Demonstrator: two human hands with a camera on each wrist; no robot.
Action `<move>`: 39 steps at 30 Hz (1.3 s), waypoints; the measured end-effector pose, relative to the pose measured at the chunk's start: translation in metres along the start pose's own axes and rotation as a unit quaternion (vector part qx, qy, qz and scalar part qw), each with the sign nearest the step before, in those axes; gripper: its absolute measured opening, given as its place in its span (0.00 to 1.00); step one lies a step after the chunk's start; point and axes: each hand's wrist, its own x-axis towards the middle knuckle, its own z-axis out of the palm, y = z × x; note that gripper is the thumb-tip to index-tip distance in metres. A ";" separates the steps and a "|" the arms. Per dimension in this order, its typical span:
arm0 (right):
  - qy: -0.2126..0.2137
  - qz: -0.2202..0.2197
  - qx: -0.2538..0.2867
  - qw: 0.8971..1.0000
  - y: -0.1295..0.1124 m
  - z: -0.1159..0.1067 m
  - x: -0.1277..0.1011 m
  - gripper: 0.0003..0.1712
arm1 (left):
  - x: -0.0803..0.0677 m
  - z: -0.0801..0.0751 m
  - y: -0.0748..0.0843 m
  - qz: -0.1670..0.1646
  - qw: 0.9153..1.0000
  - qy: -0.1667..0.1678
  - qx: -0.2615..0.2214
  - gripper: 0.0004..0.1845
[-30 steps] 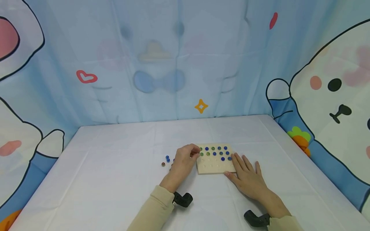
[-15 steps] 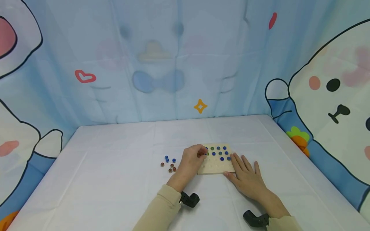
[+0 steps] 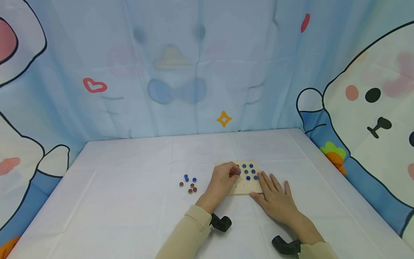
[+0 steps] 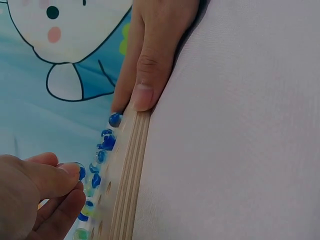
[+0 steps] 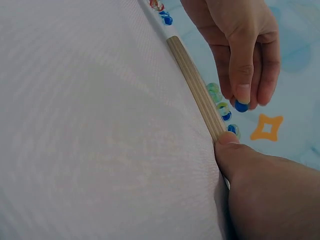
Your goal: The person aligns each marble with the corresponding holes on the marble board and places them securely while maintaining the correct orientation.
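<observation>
Left hand [image 3: 223,180] now sits over the left half of the wooden board [image 3: 247,189], further right than a second ago, when it hovered at the board's left edge. Thumb and fingers are curled round a blue marble [image 5: 242,106], pinched just above the board's top face; the right wrist view shows it clear of the wood, not yet seated. Judgement: the marble is being carried along the rows toward an open hole, so the placing step is under way but unfinished.

Right hand [image 3: 275,196] lies flat, fingers straight, pressed against the board's right edge and near right corner; it has not shifted. The left wrist view shows its thumb [image 4: 143,95] butted against the layered board edge.

The board rests near the middle of the white table [image 3: 129,208], a little right of centre. Blue and green marbles [image 3: 249,172] fill its far rows. A small cluster of loose marbles [image 3: 189,183], blue and brown, lies on the cloth left of the board, well apart from both hands.

Hidden: the left hand covers the board's left columns, so the filled and empty holes there cannot be counted. Which hole lies beneath the pinched marble cannot be told.
</observation>
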 end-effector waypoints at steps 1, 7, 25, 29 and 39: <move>0.000 0.000 0.001 1.000 0.000 0.000 0.000 0.50 | 0.000 0.001 0.000 -0.003 1.000 -0.002 -0.002 0.07; -0.002 -0.001 0.003 1.000 -0.002 -0.001 0.000 0.50 | 0.001 0.006 0.000 -0.020 1.000 -0.016 -0.004 0.07; 0.002 -0.003 0.002 1.000 -0.002 0.000 0.002 0.50 | 0.001 0.017 0.001 0.025 0.996 0.012 0.083 0.06; 0.003 -0.002 0.002 1.000 -0.002 0.000 0.002 0.50 | 0.002 0.017 0.002 0.026 0.996 0.011 0.086 0.06; 0.002 0.002 0.002 1.000 0.000 0.001 0.000 0.51 | -0.001 0.016 0.002 0.028 0.996 -0.001 0.087 0.08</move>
